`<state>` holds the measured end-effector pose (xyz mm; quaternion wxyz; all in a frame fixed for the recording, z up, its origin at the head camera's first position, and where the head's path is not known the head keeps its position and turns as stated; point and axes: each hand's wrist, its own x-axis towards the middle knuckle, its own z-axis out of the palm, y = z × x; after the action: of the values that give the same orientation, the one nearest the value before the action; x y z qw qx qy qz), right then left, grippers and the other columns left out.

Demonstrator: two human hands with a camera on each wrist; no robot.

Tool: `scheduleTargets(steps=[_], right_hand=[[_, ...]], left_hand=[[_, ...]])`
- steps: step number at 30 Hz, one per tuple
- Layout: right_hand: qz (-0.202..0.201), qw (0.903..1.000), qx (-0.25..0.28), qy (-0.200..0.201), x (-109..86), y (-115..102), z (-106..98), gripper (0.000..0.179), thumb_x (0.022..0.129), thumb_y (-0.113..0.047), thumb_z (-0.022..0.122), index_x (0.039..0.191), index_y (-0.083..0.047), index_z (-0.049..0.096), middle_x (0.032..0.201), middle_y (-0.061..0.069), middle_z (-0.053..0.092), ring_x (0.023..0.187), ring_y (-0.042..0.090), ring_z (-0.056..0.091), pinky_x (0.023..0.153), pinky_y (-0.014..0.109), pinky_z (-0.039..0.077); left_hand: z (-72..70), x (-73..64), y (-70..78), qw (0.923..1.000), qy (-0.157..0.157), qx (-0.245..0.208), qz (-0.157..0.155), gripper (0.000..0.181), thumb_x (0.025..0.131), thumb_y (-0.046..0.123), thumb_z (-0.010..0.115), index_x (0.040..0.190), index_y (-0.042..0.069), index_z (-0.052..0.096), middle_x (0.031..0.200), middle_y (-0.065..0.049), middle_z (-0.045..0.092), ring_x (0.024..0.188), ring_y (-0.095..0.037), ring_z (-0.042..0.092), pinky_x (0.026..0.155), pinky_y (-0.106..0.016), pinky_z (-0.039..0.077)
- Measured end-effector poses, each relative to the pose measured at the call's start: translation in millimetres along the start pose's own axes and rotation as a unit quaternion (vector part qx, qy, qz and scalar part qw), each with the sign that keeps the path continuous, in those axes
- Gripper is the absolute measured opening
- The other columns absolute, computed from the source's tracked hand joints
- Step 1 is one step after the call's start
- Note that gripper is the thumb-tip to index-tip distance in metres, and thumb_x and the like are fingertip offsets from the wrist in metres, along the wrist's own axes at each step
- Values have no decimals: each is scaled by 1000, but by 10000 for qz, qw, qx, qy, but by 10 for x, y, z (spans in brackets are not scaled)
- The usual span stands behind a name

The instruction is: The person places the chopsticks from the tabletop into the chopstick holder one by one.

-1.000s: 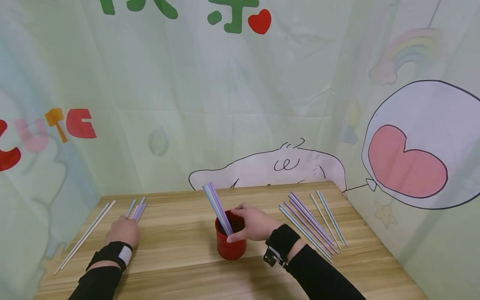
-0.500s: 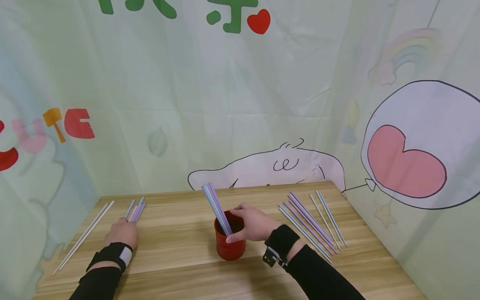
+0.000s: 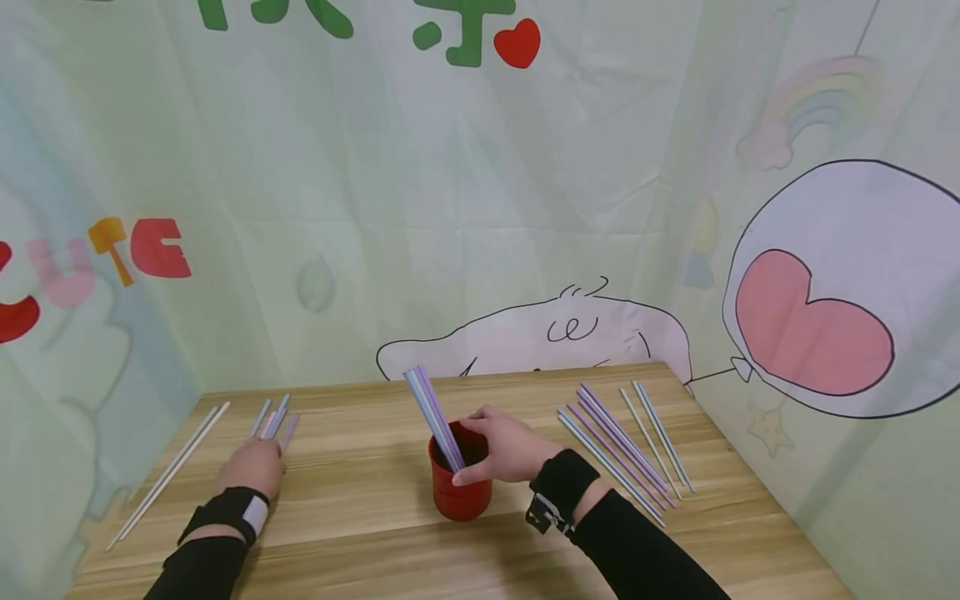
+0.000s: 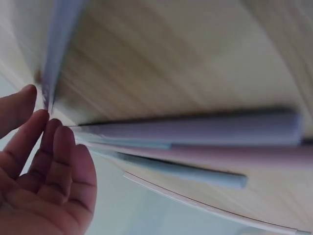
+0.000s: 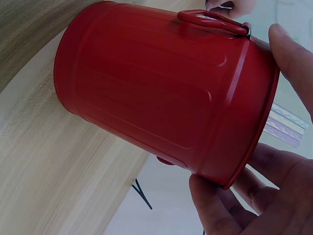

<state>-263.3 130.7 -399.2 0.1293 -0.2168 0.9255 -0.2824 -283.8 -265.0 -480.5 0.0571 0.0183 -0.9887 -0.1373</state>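
Observation:
My left hand (image 3: 253,467) is at the left side of the table, beside a small group of drinking straws (image 3: 268,423). In the left wrist view its thumb and index fingertips pinch the end of a purple straw (image 4: 59,44), apart from purple, pink and blue straws (image 4: 210,129) lying on the wood. Near the middle, my right hand (image 3: 510,442) grips the rim of a red metal bucket (image 3: 461,497). The right wrist view has thumb and fingers at the rim of this bucket (image 5: 151,88), its side handle visible. Blue and purple straws (image 3: 435,417) lean leftward inside it.
Two whitish straws (image 3: 168,479) lie at the table's left edge. On the right, several blue, purple and white straws (image 3: 622,442) lie spread apart. A printed cloth (image 3: 465,208) hangs behind the wooden table (image 3: 360,517).
My left hand has shifted slightly right and nearer, and one purple straw has come away from the small group to the right. The right hand and bucket stay put.

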Motion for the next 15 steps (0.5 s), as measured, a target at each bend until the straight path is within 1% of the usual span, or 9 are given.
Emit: scheduleTargets(steps=[3, 5, 7, 9, 12, 15], right_hand=[[-10, 10000, -14, -1, 0, -5, 3, 81, 76, -47, 88, 144, -14, 58, 137, 2, 55, 120, 20, 57, 102, 38, 55], [6, 10000, -7, -4, 1, -6, 7, 81, 77, -47, 88, 144, -15, 58, 137, 1, 55, 121, 20, 57, 102, 37, 54], [36, 10000, 0, -2, 2, -4, 12, 81, 77, -47, 87, 144, -15, 57, 137, 1, 55, 120, 20, 57, 102, 37, 54], [34, 10000, 22, 11, 2, 1, 12, 80, 77, -46, 88, 144, -14, 58, 137, 2, 55, 120, 20, 57, 102, 38, 55], [34, 10000, 8, 27, 1, 3, 8, 81, 77, -45, 88, 144, -14, 57, 137, 3, 55, 120, 21, 57, 101, 38, 55], [33, 10000, -7, 33, 1, 0, 6, 81, 77, -46, 88, 144, -14, 57, 137, 3, 55, 120, 21, 57, 101, 38, 55]], left_hand=[[-14, -17, 61, 9998, -131, -56, 143, 10, 88, 0, 66, 84, -8, 63, 85, -27, 67, 82, -45, 67, 73, -58, 56], [-12, -31, 104, 9995, -142, -39, 270, 9, 87, -2, 67, 85, -9, 62, 84, -26, 68, 83, -46, 67, 76, -58, 56], [-17, -44, 159, 9994, -118, -29, 323, 8, 87, -4, 65, 85, -10, 61, 83, -25, 67, 83, -46, 67, 76, -58, 56], [-33, -65, 219, 9994, -123, -40, 310, 7, 89, -4, 61, 88, -11, 59, 82, -25, 67, 81, -45, 67, 75, -57, 55], [-62, -91, 307, 9995, -189, -162, 175, 10, 93, -3, 56, 95, -12, 58, 86, -26, 66, 83, -45, 67, 74, -57, 55], [-44, -95, 346, 9991, -197, -310, 194, 17, 92, -2, 56, 103, -15, 55, 89, -29, 66, 83, -44, 67, 75, -56, 55]])
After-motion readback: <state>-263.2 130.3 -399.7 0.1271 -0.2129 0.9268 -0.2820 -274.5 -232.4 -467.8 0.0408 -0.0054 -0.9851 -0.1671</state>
